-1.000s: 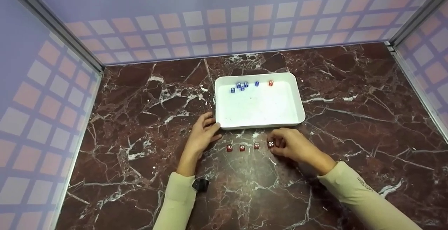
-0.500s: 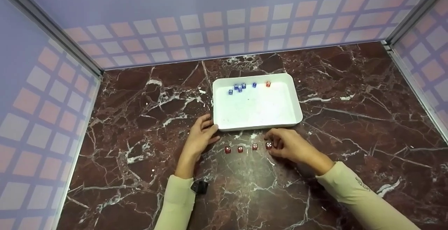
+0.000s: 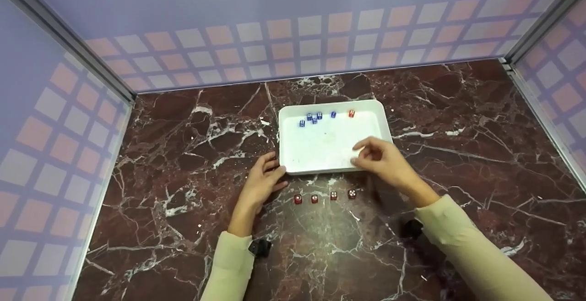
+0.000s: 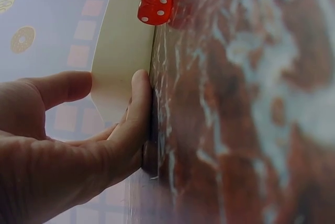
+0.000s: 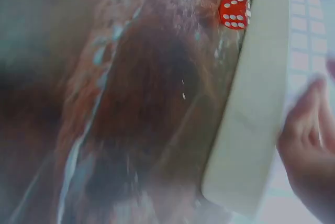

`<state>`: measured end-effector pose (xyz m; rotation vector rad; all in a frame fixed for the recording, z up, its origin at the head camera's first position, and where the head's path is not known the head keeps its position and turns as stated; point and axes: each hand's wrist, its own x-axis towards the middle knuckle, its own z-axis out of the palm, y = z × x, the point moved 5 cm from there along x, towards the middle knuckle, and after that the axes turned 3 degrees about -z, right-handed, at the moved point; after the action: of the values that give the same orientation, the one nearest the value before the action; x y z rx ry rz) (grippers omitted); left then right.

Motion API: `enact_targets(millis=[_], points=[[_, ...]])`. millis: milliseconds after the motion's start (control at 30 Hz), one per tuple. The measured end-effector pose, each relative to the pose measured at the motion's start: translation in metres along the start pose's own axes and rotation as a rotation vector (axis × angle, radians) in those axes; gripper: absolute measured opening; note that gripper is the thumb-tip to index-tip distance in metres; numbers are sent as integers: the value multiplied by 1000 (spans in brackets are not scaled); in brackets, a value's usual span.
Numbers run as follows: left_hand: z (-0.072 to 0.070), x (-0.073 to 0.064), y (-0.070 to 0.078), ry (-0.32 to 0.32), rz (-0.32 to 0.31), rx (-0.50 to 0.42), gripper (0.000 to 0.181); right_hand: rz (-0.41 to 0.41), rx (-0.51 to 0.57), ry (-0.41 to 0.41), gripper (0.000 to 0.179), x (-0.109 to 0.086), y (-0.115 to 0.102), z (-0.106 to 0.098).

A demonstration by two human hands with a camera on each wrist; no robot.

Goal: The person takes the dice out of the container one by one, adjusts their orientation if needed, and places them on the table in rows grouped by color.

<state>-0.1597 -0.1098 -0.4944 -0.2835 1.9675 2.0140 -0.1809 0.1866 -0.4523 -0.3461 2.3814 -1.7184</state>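
R hand (image 3: pixel 377 159) hung over the lower R part of the white tray (image 3: pixel 288 168), ctr of the head view, thumb & index curved toward each other w/ a narrow gap; no die showed btwn the tips. In the R wrist view the same hand was blurred at the R edge, so finger detail was ltd. L hand (image 3: pixel 263 182) was at the tray's lower L corner, fingers spread & relaxed, thumb at the rim, holding no die; the L wrist view showed fingertips against the tray wall. Red dice, qty 4, stood in a row below the tray, lower ctr of frame, spaced apart: 1st (image 3: pixel 298 199), 2nd (image 3: pixel 314 199), 3rd (image 3: pixel 333 195), 4th (image 3: pixel 352 194). Handling (est.): dice were prob. hard plastic, v. light, stiff, not fragile, smooth enough to slip or flip if pinched off-ctr; recommended hold was thumb & index on 2 opp. side faces, top face left free. Tray was prob. rigid & fairly light, liable to slide on the polished marble top (image 3: pixel 174 154); best steadied at a corner or the outer wall. Tray contents, all along the upper part of its floor: blue dice, qty 5, i.e. 4 in a loose cluster (image 3: pixel 309 117) upper L & 1 single blue die (image 3: pixel 333 114) to their R; then 1 orange-red die (image 3: pixel 351 113) farther R, apart from the blue ones; contact within the cluster could not be confirmed
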Motion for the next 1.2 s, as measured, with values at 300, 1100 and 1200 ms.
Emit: enact_targets(millis=[300, 1100, 1200], points=[[-2, 0, -1, -12, -15, -2, 65, 93, 215, 341, 34, 31, 4, 2], [-1, 0, -3, -28, -4, 5, 64, 268, 79, 491, 39, 65, 24, -9], [-1, -2, -1, -32, 4, 18, 64, 266, 61, 491, 39, 68, 24, -8]])
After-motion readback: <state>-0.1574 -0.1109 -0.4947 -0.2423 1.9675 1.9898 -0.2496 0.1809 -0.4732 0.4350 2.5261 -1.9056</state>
